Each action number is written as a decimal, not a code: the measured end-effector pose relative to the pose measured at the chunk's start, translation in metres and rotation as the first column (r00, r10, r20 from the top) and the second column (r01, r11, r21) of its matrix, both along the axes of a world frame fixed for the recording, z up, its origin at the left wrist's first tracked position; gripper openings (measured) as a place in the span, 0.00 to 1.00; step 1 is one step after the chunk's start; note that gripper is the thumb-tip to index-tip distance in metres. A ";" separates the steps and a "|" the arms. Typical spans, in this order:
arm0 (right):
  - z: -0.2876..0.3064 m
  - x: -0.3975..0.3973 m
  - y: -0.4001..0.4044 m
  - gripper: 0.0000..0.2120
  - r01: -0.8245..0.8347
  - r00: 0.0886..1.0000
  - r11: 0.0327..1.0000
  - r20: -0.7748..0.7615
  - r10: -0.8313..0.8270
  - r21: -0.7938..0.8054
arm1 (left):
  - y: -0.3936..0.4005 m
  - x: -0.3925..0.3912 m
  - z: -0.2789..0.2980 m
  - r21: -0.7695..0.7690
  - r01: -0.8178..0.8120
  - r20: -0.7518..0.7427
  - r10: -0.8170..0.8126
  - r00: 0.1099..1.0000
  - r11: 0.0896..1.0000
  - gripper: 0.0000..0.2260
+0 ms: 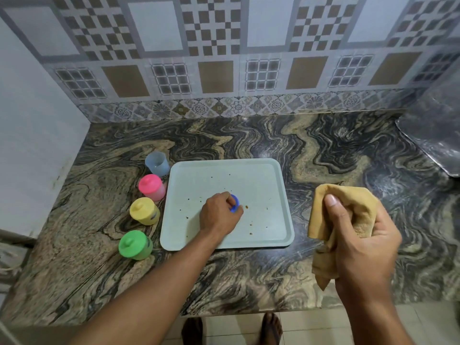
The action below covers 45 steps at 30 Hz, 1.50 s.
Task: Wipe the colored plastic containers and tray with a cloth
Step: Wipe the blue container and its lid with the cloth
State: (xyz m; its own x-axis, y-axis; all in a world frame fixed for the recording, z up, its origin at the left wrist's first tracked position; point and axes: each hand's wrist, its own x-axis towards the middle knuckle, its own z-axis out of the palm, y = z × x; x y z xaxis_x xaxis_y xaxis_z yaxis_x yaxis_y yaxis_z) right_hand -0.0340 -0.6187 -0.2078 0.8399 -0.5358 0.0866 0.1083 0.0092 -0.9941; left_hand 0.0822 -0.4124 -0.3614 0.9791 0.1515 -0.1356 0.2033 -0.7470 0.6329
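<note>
The left hand (220,212) is closed on a small blue lid (234,203) over the middle of the pale tray (273,235), which is speckled with crumbs. The right hand (358,235) is clenched around a tan cloth (348,197), raised near the surface's front edge. Toward the left edge of the surface (323,145), an open blue container (157,163) and lidded pink (151,186), yellow (144,210) and green (135,244) containers are lined beside the tray.

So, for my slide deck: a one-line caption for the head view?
Left hand grips a blue lid over the crumb-strewn tray; right hand holds the cloth.
</note>
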 end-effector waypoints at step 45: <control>0.059 0.062 0.047 0.06 -0.169 0.957 0.984 0.227 0.179 -0.060 | 0.032 -0.111 0.196 -0.991 -0.012 -0.020 0.058 0.998 -0.133 0.20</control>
